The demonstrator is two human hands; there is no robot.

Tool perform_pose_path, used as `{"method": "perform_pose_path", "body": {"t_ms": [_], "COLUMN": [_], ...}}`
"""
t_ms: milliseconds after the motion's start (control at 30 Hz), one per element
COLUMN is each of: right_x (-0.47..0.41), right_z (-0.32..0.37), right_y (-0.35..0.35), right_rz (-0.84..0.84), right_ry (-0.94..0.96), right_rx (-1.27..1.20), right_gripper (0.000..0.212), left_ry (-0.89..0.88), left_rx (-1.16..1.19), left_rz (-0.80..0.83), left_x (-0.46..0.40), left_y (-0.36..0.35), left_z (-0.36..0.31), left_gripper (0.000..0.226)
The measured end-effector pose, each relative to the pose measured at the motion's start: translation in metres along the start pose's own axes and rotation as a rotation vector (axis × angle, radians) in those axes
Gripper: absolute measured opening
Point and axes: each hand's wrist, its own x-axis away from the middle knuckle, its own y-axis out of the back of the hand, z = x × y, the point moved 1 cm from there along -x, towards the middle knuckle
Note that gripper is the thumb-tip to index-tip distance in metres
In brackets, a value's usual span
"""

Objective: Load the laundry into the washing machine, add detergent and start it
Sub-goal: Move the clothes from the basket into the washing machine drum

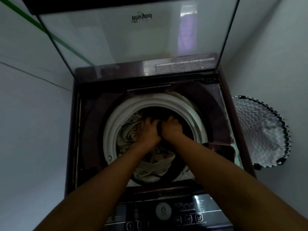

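Head view looks straight down into a top-loading washing machine [75,130] with a dark maroon body, standing in a corner between pale walls. Its glass lid [133,39] is raised upright at the back and carries a Whirlpool logo. Both bare forearms reach in from the bottom edge and meet over the middle of the drum's white rim [113,124].

Left hand [148,132] lies knuckles up, its fingers curled down into a dark garment [166,114] at the centre of the drum. Right hand [171,128] sits just beside it, touching it, closed in a fist around the same dark fabric. How much of the garment each hand has hold of cannot be told, since it merges with the dark drum interior.

Under and around the hands, pale beige laundry [150,169] with darker stripes fills the left and near part of the drum, bunched up against the rim.

At the near edge lies the black control panel [188,214], with a round display showing 6 [163,209] and rows of buttons. On the floor to the right of the machine stands a laundry basket [263,130] patterned in grey and white zigzags.
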Motion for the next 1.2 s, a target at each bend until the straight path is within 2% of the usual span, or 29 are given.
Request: {"method": "perform_pose_path", "body": {"t_ms": [133,267,400,567,633,800,933,1000,1133,1200], "right_x": [0.022,0.039,0.064,0.087,0.090,0.076,0.047,0.032,-0.003,-0.019], "right_z": [-0.022,-0.047,-0.074,-0.122,-0.158,-0.247,-0.308,-0.334,-0.378,-0.392], "right_y": [0.024,0.043,0.068,0.094,0.096,0.069,0.020,-0.007,-0.061,-0.081], "right_rz": [-0.307,-0.478,-0.608,-0.916,-1.010,-0.941,-0.787,-0.680,-0.504,-0.446], "right_ry": [0.029,0.095,0.130,0.132,0.078,-0.113,-0.277,-0.355,-0.399,-0.409], "right_rx": [-0.077,-0.199,-0.356,-0.433,-0.475,-0.607,-0.737,-0.788,-0.897,-0.942], "right_gripper": [0.044,0.024,0.024,0.011,0.010,0.028,0.029,0.029,0.027,0.028], "left_ry": [-0.115,-0.197,-0.275,-0.405,-0.482,-0.660,-0.656,-0.653,-0.480,-0.445], "left_rx": [0.032,0.101,0.201,0.306,0.298,0.159,0.124,0.051,-0.055,-0.130], "left_rz": [-0.132,-0.295,-0.415,-0.593,-0.608,-0.536,-0.399,-0.288,0.110,0.198], "left_x": [0.003,0.003,0.009,0.013,0.010,-0.011,-0.035,-0.052,-0.095,-0.117], "left_y": [0.016,0.031,0.048,0.067,0.063,0.037,-0.005,-0.026,-0.077,-0.110], "left_z": [-0.020,-0.049,-0.087,-0.153,-0.190,-0.268,-0.312,-0.330,-0.371,-0.378], "left_gripper": [0.053,0.047,0.039,0.037,0.034,0.030,0.028,0.027,0.026,0.026]}}
